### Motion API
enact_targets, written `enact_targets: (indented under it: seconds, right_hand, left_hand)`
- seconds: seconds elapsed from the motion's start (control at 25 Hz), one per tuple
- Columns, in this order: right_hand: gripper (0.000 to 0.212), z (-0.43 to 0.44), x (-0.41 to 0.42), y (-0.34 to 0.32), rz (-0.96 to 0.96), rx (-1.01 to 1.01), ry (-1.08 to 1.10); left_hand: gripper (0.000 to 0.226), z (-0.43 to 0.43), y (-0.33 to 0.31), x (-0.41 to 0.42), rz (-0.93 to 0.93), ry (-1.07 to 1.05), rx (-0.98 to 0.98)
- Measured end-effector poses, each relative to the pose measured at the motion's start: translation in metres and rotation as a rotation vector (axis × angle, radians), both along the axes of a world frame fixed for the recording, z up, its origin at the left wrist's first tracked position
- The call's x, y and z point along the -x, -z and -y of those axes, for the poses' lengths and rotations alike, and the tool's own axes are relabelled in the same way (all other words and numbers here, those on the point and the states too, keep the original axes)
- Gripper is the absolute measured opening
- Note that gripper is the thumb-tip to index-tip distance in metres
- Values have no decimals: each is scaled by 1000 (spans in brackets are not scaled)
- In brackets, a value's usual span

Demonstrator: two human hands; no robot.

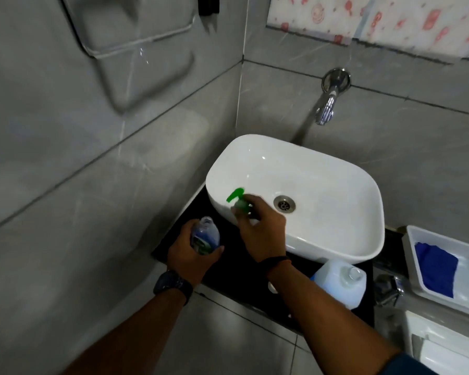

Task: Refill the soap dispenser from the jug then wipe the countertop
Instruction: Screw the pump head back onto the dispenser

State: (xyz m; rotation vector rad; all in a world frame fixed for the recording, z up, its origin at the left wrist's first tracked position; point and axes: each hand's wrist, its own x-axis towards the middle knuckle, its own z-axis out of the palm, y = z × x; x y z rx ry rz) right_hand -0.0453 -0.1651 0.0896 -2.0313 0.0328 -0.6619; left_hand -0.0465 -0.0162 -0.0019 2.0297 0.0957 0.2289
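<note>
My left hand [192,253] grips the clear soap dispenser bottle [205,235], upright on the black countertop [228,282] left of the basin; its neck is uncapped. My right hand [260,234] holds the green pump head [238,200] lifted off the bottle, over the basin's left rim. The translucent white jug [341,285] stands on the countertop in front of the basin, right of my right forearm, its mouth uncovered. A blue cloth [436,269] lies in a white tray at the right.
A white vessel basin [336,190] fills most of the countertop, with a chrome wall tap [328,104] above it. The white tray [414,247] sits on a toilet cistern at the right. Grey tiled walls close in on the left and behind.
</note>
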Motion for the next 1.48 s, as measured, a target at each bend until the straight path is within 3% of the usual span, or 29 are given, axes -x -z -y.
enact_targets:
  seconds: [0.12, 0.24, 0.4, 0.52, 0.76, 1.0, 1.24, 1.48]
  right_hand:
    - [22, -1, 3, -75, 175, -396, -68]
    - [25, 6, 7, -128, 255, -532, -123]
    - [30, 13, 11, -155, 217, -481, -146]
    - [30, 21, 10, -167, 187, -445, -165]
    - [28, 29, 10, -166, -48, -250, -312]
    - [23, 42, 10, -164, -117, -281, -394]
    - [36, 44, 18, -171, -55, -33, -237]
    - [38, 41, 23, -174, -62, -207, -310]
  left_hand:
    - [79, 12, -38, 4, 68, 55, -125]
    - [77, 23, -78, 8, 98, 95, -137]
    - [69, 37, -119, 14, 78, 152, -29]
    - [79, 48, -141, 16, 134, 131, -61]
    - [79, 56, -170, 14, 137, 161, -68]
    - [85, 59, -188, 7, 168, 162, -72]
    - [72, 61, -196, 10, 203, 199, -85]
    - [81, 61, -200, 11, 178, 171, -67]
